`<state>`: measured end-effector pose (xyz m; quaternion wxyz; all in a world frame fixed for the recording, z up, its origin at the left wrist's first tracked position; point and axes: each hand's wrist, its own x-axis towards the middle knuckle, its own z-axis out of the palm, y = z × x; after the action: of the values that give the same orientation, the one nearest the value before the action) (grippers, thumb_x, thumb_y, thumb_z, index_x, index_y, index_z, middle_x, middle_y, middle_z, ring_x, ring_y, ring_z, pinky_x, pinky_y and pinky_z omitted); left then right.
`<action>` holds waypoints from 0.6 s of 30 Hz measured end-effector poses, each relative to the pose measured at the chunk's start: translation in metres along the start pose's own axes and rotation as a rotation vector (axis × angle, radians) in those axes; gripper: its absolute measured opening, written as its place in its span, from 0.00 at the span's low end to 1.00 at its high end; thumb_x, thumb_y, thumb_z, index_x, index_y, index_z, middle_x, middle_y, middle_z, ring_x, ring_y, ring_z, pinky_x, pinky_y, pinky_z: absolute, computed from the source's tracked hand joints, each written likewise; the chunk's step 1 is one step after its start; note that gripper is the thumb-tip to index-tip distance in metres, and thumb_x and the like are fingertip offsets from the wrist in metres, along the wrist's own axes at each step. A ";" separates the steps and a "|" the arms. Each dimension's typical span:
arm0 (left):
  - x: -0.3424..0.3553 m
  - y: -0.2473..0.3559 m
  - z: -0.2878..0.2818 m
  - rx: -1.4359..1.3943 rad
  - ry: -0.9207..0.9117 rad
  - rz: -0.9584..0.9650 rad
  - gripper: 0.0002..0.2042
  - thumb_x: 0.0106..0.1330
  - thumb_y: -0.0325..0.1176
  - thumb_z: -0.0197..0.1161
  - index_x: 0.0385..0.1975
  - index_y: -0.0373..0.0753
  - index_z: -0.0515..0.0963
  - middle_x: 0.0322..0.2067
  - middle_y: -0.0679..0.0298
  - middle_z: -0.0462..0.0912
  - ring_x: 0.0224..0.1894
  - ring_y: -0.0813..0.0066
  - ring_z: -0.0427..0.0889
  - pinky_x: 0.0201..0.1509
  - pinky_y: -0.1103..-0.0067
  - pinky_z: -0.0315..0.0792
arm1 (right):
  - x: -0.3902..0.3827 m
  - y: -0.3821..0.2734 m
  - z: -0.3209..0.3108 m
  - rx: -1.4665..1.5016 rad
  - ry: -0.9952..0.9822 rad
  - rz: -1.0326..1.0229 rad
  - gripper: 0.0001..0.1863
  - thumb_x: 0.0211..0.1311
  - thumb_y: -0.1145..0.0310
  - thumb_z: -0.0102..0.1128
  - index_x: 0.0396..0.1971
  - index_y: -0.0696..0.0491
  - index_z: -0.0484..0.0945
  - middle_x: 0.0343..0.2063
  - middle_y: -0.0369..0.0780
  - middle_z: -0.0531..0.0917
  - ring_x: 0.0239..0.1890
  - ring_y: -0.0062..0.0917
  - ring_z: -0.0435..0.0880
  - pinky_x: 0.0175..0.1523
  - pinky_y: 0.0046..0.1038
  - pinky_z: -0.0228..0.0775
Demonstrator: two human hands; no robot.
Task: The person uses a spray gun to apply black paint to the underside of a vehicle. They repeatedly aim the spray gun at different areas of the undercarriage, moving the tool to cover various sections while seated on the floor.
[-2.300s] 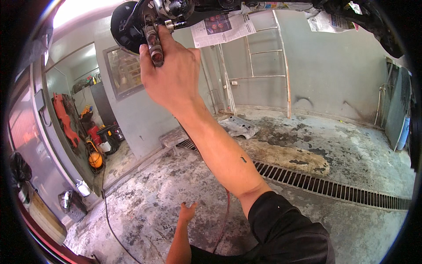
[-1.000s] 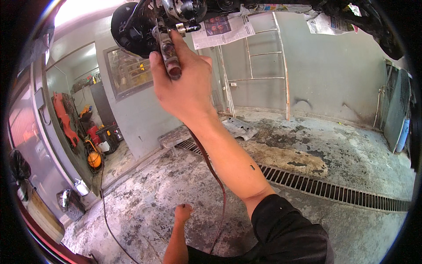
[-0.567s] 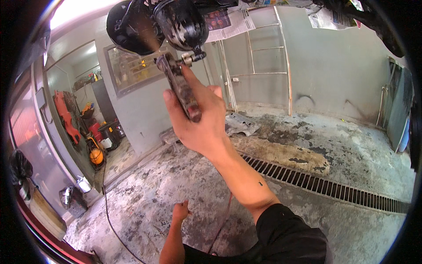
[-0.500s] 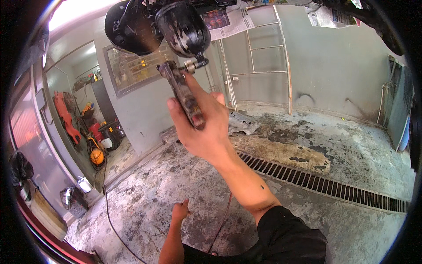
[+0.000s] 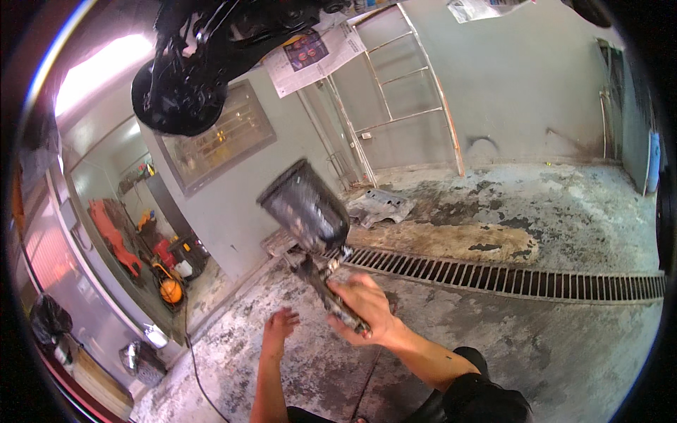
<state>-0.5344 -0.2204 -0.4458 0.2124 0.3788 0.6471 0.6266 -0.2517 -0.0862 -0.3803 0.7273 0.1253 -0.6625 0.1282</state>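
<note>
My right hand [image 5: 367,307] is wrapped around the handle of a paint spray gun [image 5: 314,282], which is stained dark. A large dark cup [image 5: 307,208] with worn, paint-smeared sides sits on top of the gun, tilted to the left. To the left of the gun, my left hand [image 5: 281,326] is low over the floor with its fingers loosely stretched out, holding nothing. Above and ahead hangs a glossy black part [image 5: 176,99] with a rounded end, apart from the gun. A thin hose [image 5: 365,384] runs down near my body.
Newspaper sheets [image 5: 317,56] hang beside the black part. A metal floor grate [image 5: 493,278] crosses the stained concrete floor. A rusty pipe frame [image 5: 444,120] leans on the far wall, near a grey metal piece [image 5: 381,206]. An orange round machine [image 5: 171,290] stands in the left doorway.
My right hand has lowered the spray gun from beside the black part to below it. My left hand's fingers have spread. The view has shifted, showing more of the black part.
</note>
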 end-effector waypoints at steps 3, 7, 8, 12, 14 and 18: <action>0.011 0.089 0.032 -0.082 -0.202 0.208 0.41 0.70 0.71 0.49 0.65 0.36 0.71 0.57 0.56 0.81 0.58 0.62 0.79 0.63 0.66 0.70 | -0.028 -0.006 -0.008 0.031 -0.069 0.063 0.35 0.50 0.69 0.76 0.61 0.62 0.75 0.46 0.47 0.86 0.39 0.35 0.86 0.53 0.37 0.72; 0.009 0.156 0.083 -0.123 -0.404 0.454 0.50 0.59 0.76 0.58 0.68 0.36 0.66 0.62 0.60 0.75 0.63 0.63 0.75 0.69 0.62 0.67 | -0.050 -0.012 -0.014 0.048 -0.141 0.119 0.39 0.48 0.67 0.75 0.63 0.59 0.74 0.50 0.45 0.84 0.44 0.36 0.84 0.53 0.37 0.73; 0.005 0.163 0.094 -0.126 -0.447 0.492 0.51 0.57 0.77 0.61 0.68 0.36 0.66 0.62 0.60 0.75 0.63 0.63 0.74 0.70 0.61 0.66 | -0.054 -0.012 -0.018 0.046 -0.168 0.129 0.40 0.47 0.68 0.75 0.65 0.58 0.73 0.51 0.45 0.84 0.45 0.36 0.84 0.53 0.37 0.73; -0.008 0.163 0.135 0.017 -0.255 0.436 0.46 0.56 0.65 0.74 0.63 0.32 0.69 0.56 0.60 0.78 0.55 0.69 0.78 0.64 0.70 0.70 | -0.072 -0.013 -0.032 0.087 -0.196 0.244 0.44 0.42 0.69 0.73 0.66 0.56 0.70 0.54 0.45 0.82 0.51 0.41 0.83 0.57 0.40 0.72; -0.012 0.157 0.153 -0.044 -0.297 0.482 0.41 0.55 0.57 0.77 0.59 0.31 0.72 0.51 0.62 0.80 0.54 0.72 0.78 0.62 0.73 0.70 | -0.079 -0.016 -0.034 0.103 -0.120 0.354 0.43 0.41 0.69 0.72 0.64 0.56 0.71 0.55 0.46 0.81 0.53 0.43 0.82 0.59 0.41 0.71; -0.013 0.151 0.179 -0.115 -0.293 0.417 0.36 0.57 0.55 0.77 0.56 0.32 0.74 0.47 0.65 0.81 0.50 0.74 0.78 0.59 0.74 0.71 | -0.085 -0.015 -0.040 0.045 -0.153 0.386 0.39 0.44 0.66 0.75 0.61 0.56 0.72 0.58 0.47 0.79 0.57 0.45 0.80 0.63 0.43 0.71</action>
<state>-0.3584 -0.1245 -0.3241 0.1911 0.5781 0.4807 0.6310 -0.2162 -0.0880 -0.4683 0.6339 0.0218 -0.7243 0.2702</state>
